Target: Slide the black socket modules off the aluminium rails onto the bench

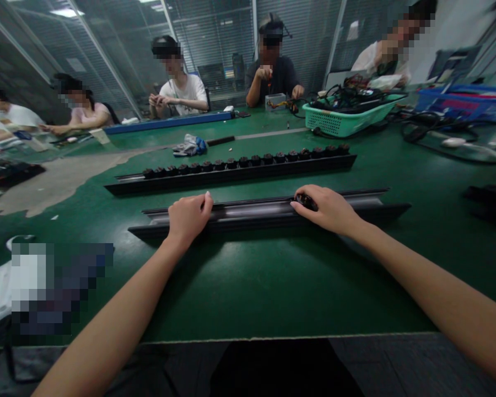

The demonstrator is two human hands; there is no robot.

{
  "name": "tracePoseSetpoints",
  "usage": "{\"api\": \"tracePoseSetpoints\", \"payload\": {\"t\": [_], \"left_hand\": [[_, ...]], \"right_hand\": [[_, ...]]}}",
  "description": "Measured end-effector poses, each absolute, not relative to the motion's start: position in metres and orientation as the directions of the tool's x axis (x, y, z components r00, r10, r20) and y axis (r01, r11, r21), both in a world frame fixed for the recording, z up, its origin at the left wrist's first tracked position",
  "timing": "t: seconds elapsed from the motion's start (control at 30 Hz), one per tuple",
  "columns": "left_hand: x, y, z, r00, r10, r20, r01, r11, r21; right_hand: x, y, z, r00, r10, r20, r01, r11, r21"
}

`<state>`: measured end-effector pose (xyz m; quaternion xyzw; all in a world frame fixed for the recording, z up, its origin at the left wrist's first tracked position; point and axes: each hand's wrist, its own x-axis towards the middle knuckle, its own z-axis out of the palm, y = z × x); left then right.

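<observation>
The left hand (pixel 189 219), fingers curled, rests over the left part of a black channel rail (pixel 252 213) on the green table (pixel 248 292). The right hand (pixel 328 209) grips a small dark part (pixel 306 202) at the rail's right half. Red lettering on the blue basket (pixel 465 103) is too blurred to read.

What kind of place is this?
Probably a small assembly or electronics workshop: a shared green-topped workbench, a green basket heaped with cables and dark parts, and a black channel lined with a row of small black pieces. Several people sit around the bench.
</observation>
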<state>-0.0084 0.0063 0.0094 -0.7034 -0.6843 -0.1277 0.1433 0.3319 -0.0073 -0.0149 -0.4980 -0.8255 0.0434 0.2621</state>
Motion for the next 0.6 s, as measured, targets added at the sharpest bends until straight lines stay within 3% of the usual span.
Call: {"api": "tracePoseSetpoints", "payload": {"t": [0.6], "left_hand": [[-0.0087, 0.0067, 0.0082, 0.025, 0.928, 0.371, 0.999, -0.013, -0.035]], "right_hand": [[0.3315, -0.0074, -0.0146, -0.347, 0.859, 0.376, 0.802, 0.48, -0.356]]}}
